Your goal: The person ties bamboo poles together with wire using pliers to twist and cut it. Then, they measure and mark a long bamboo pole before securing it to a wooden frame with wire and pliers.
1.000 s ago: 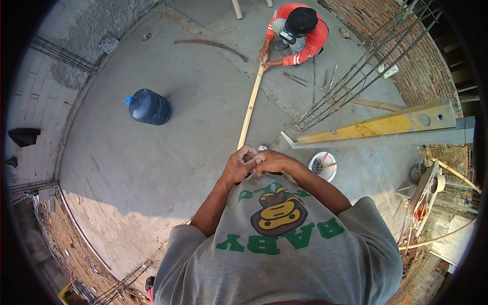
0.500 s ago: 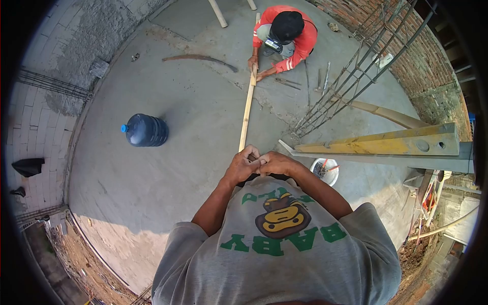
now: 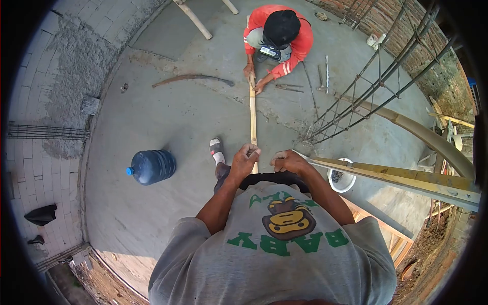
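Head view, watching remotely. Wooden strip (image 3: 253, 119) runs upper centre to centre of frame. My left hand (image 3: 248, 155) is over or beside its near end, grip narrow, fingertips drawn together; can't tell if it touches or pinches anything. My right hand (image 3: 287, 161), just right of it, is apart from the strip, fingers curled; can't tell if it holds anything. At top centre a crouching co-worker (image 3: 297, 38) has both hands at the far end.

To handle it well, I'd support the near end low, keep it in line with the co-worker's end, avoid twisting, and keep fingers off the splintery edges.

Counts: one co-worker, one blue water jug (image 3: 154, 168) left of centre, one white bucket (image 3: 352, 184) right of centre, one curved stick (image 3: 190, 77) upper left, one pair of pincers (image 3: 290, 88) upper centre, two dark cloths (image 3: 41, 215) lower left, one rebar cage (image 3: 399, 95) upper right.
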{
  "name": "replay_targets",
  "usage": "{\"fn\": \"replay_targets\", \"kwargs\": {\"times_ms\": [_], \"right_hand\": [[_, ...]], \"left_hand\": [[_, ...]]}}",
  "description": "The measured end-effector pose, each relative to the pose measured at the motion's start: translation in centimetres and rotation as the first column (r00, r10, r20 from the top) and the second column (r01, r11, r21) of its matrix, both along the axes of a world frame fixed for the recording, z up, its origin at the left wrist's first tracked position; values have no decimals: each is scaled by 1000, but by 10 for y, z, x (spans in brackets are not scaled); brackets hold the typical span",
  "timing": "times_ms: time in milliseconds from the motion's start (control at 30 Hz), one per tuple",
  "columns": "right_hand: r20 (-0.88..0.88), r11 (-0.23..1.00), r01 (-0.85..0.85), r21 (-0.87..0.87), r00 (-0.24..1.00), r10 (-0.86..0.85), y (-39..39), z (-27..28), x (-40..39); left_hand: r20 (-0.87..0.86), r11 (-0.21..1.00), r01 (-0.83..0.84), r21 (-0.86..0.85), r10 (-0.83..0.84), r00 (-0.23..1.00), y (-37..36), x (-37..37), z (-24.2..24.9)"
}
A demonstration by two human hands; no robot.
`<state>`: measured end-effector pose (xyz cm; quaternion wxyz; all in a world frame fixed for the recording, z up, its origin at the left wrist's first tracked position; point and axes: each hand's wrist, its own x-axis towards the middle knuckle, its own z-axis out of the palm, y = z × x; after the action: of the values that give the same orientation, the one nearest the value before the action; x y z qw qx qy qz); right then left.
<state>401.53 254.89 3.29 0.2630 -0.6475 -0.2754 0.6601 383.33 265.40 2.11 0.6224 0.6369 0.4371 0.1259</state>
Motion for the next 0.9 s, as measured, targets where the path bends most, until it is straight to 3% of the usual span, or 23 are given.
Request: {"fn": "replay_targets", "kwargs": {"times_ms": [133,167,267,367,467,533,633,733,833,900], "right_hand": [[300,993,-102,-54,947,113,51,-33,-24],[491,953,-301,-22,828,272,50,-70,-34],[535,769,-533,-353,559,633,82,-58,-80],[513,720,-551,-421,510,690,113,-48,-117],[604,793,-508,-337,529,596,150,-64,-139],[546,923,-276,-269,746,382,180,-80,-144],[562,987,-35,-157,819,118,221,-106,-142],[511,992,110,-62,857,-63,259,-127,-141],[545,969,238,-63,822,-167,294,-118,-128],[539,954,299,-25,807,-239,309,-142,-130]], "left_hand": [[-23,992,127,15,-126,992,76,-15,-16],[-55,990,140,29,-139,989,99,-26,-8],[-186,982,184,52,-172,967,170,-86,-20],[-334,964,263,-37,-260,906,229,-156,-41],[-402,937,342,-74,-341,850,287,-177,-56],[-391,940,338,-52,-330,859,323,-161,-53],[-328,963,268,-27,-261,908,358,-121,-54],[-340,949,307,-78,-315,886,375,-79,-56],[-367,880,450,-155,-474,800,378,-39,-43],[-394,833,518,-194,-550,736,380,-25,-48]]}}
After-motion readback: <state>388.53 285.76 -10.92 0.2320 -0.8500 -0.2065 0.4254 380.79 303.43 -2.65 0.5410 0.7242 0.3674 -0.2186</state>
